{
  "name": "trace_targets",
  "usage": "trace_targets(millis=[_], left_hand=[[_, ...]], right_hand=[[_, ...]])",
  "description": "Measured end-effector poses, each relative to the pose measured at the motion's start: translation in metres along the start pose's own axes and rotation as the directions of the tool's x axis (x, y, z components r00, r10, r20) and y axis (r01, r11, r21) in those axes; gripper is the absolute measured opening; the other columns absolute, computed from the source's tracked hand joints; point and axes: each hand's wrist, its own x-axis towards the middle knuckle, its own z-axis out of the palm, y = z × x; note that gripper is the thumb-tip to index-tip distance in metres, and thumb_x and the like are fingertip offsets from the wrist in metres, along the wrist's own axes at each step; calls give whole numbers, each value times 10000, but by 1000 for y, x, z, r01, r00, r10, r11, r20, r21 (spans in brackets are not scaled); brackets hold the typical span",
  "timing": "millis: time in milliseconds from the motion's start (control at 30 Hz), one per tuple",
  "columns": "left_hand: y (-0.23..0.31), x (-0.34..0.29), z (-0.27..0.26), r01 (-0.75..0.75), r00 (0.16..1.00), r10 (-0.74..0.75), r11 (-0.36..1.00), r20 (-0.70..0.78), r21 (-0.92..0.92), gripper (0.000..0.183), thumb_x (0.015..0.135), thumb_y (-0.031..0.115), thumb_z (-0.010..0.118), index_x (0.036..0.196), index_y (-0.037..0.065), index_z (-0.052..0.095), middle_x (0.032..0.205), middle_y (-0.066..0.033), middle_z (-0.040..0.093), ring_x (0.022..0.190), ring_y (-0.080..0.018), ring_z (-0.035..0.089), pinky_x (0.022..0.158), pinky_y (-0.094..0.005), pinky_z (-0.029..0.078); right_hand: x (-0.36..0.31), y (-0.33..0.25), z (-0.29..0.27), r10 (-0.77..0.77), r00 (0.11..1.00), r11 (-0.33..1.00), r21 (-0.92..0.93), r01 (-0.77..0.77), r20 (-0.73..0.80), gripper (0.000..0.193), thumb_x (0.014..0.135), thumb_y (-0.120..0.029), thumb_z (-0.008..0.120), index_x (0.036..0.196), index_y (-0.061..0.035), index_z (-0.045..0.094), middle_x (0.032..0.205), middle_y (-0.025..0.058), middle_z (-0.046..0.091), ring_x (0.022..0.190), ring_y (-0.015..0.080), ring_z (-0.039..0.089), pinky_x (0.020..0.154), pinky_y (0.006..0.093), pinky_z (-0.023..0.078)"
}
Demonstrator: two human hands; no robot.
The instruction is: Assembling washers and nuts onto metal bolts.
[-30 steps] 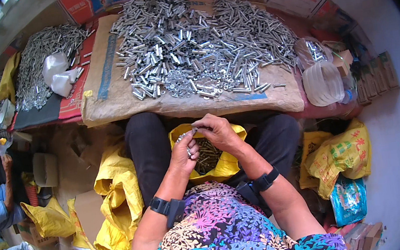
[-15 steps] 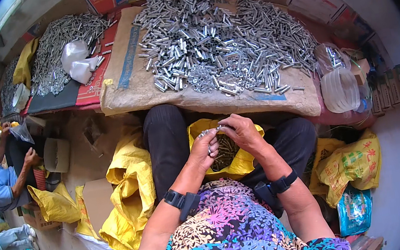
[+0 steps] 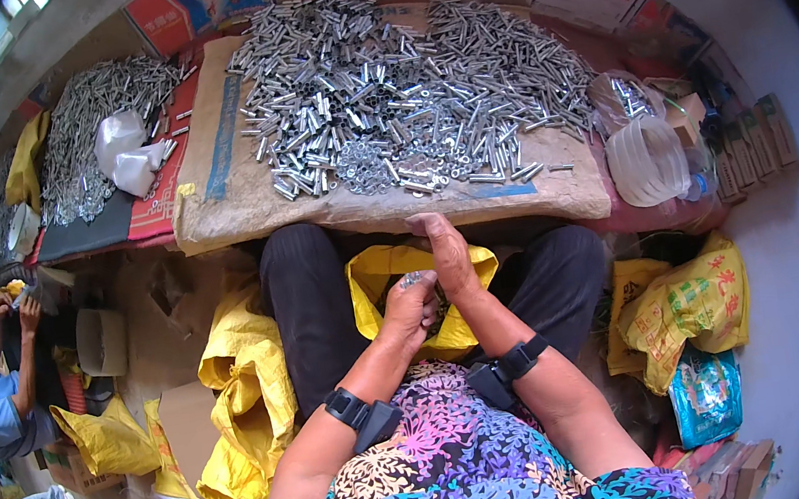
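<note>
Gripping small silvery metal pieces (image 3: 413,279) in the tightly curled left hand (image 3: 411,306), low over an open-mouthed yellow plastic bag (image 3: 361,275) between dark-trousered thighs. Holding the right hand (image 3: 449,255) out past the left, near the front edge of the bench spread with a brown, paper-like sheet (image 3: 573,190); cannot tell from here whether empty or pinching a piece.

Could lose pieces from the left hand by loosening the curl, or by crowding too many into one fist. Likely to drop straight into the bag, and hard to pick out again from contents mostly hidden here. Could jolt the load free, too, by bumping the right wrist against the left fist, just beside it. Could brush loose silver metal tubes (image 3: 516,174) over the front edge by sweeping too low with the right hand. Could take up two flat silver rings (image 3: 364,169) as one, or a wrong part, owing to thin shapes heaped close among tubes of the same colour.
</note>
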Motion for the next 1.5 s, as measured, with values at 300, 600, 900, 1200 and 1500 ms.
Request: trace_targets(millis=[300, 600, 900, 1200, 1500], left_hand=[[15, -7, -5, -28, 997, 33, 997, 74, -69, 88, 875, 181, 580, 863, 95, 568, 606, 53, 464, 437, -44, 371, 367, -192, 273], [12, -9, -10, -35, 999, 39, 989, -29, 146, 156, 888, 151, 561, 1020, 68, 552, 604, 42, 427, 441, -54, 377, 359, -197, 283], [8, -1, -25, 59, 998, -56, 982, -22, 180, 55, 858, 145, 579, 850, 95, 558, 621, 27, 468, 454, -62, 420, 369, -193, 298], [22, 2, -29, 132, 988, -122, 986, 92, -105, 120, 814, 91, 521, 920, 46, 553, 719, -34, 571, 491, -82, 490, 366, -179, 355], [22, 13, -38, 131, 989, -108, 957, 102, -260, 196, 886, 187, 546, 1030, 55, 558, 745, -38, 589, 470, -85, 473, 354, -172, 338]], right_hand=[[-5, -43, -2, 36, 998, 984, 179, -25, -60, 596, 956, -484, 325, 1282, 6, 425, 1207, 149, 513, 1172, 234, 454, 1046, 343, 270], [-19, -20, -2, 235, 970, 902, 357, -241, 60, 617, 951, -520, 316, 1283, -14, 432, 1154, 139, 545, 1127, 212, 484, 1031, 353, 303], [-23, 3, -17, 181, 954, 983, -84, -165, 241, 228, 846, -159, 596, 1001, 5, 628, 827, 70, 575, 821, 170, 568, 727, 277, 460], [-18, -3, -25, 223, 935, 972, -138, -191, 277, 120, 810, -120, 637, 840, -10, 673, 780, 83, 577, 740, 182, 567, 683, 292, 448], [-9, -5, -18, 108, 990, 990, -95, -99, 91, 83, 808, -104, 653, 824, -25, 671, 745, 66, 584, 718, 159, 567, 650, 269, 438]])
